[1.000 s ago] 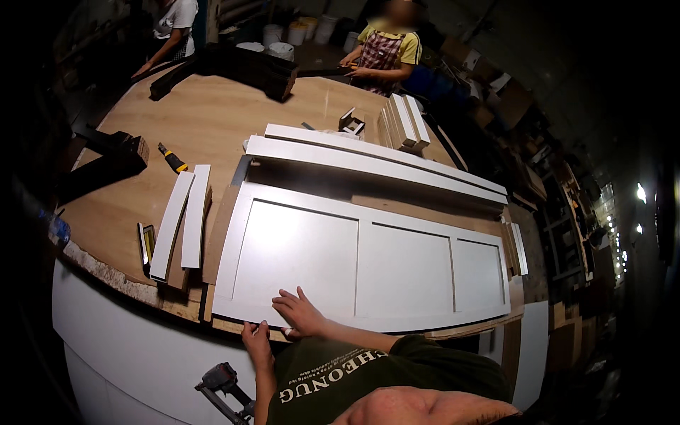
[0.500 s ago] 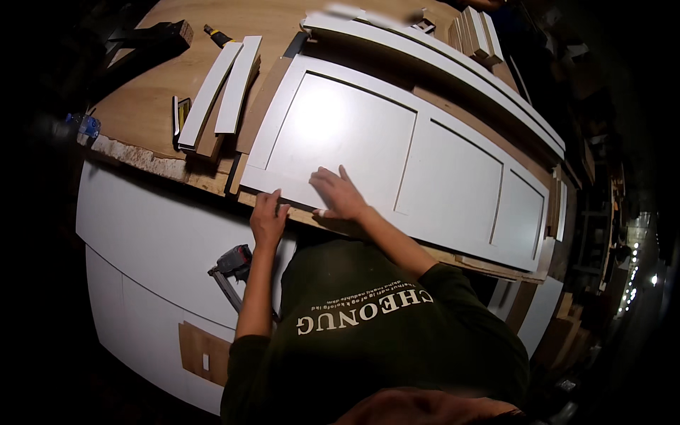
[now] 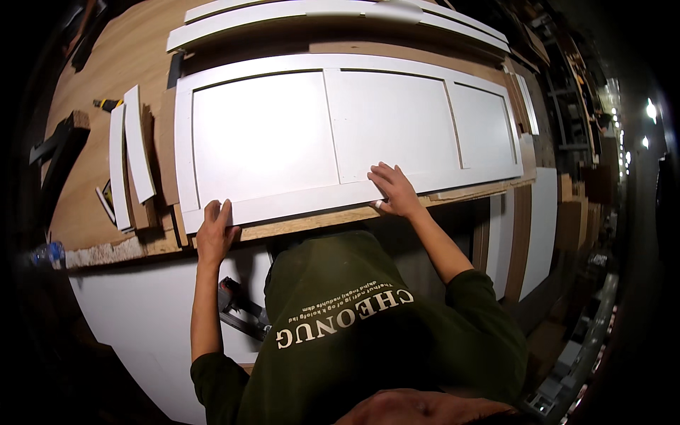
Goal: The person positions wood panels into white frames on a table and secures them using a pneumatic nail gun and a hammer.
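Observation:
A long white panel [image 3: 283, 202] with three recessed fields, like a cabinet door, lies flat on the workbench in front of me. My left hand [image 3: 215, 232] rests its fingertips on the near rail by the left corner, thumb apart from the fingers. Farther right, my right hand [image 3: 395, 191] touches the same near rail below the middle field. Its fingers are stretched out, and a pale band circles one finger. Neither hand is wrapped round anything.
White strips [image 3: 127, 170] are stacked left of the panel, near a yellow-and-black tool [image 3: 108, 105]. Long white boards [image 3: 340, 10] lie behind it. A nail gun [image 3: 241, 308] stands below the bench edge. A plastic bottle [image 3: 49, 253] is at the bench's left corner.
The view has turned, so the panel lies more level. My right hand has slid rightward along the near rail, away from my left hand, which is now closer to the left corner.

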Demonstrator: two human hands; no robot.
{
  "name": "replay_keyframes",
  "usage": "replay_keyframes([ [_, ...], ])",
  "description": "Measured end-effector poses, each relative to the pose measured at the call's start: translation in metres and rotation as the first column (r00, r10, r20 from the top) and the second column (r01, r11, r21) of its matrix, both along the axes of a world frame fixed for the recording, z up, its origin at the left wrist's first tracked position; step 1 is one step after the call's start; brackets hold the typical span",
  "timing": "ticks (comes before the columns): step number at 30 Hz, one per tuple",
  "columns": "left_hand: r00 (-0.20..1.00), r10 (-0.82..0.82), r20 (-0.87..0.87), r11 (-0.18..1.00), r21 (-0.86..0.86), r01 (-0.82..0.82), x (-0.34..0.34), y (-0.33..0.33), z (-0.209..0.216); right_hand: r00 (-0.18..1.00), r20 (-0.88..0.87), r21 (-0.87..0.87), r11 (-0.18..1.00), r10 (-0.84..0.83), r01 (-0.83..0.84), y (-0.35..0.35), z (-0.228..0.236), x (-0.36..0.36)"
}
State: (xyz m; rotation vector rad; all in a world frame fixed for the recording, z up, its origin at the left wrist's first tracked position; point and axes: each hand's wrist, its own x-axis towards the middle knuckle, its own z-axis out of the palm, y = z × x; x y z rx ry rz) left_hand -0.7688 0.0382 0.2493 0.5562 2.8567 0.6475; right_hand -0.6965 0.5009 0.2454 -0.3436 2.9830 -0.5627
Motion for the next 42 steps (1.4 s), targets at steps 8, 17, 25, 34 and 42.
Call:
replay_keyframes([
  [8,0.996,-0.026,0.080,0.995,-0.091,0.033,0.004,-0.021,-0.043,0.998,-0.013,0.097,0.993,0.062,-0.061,0.014,-0.020,0.008],
  [17,0.991,-0.127,-0.035,0.990,-0.070,0.125,-0.009,-0.012,-0.007,0.994,-0.019,0.003,0.994,0.105,-0.105,0.007,-0.006,-0.005],
  [25,0.964,-0.163,-0.209,0.986,-0.054,0.155,0.000,-0.015,-0.020,0.978,-0.022,0.043,0.978,0.206,-0.205,0.011,-0.012,-0.002],
  [34,0.958,-0.143,-0.248,0.990,-0.057,0.133,0.003,-0.015,-0.025,0.978,-0.117,0.083,0.983,0.173,-0.164,0.006,-0.012,0.007],
  [42,0.981,-0.150,-0.120,0.988,-0.063,0.143,-0.004,-0.015,-0.022,0.970,-0.152,0.054,0.982,0.188,-0.182,0.015,-0.018,0.001],
])
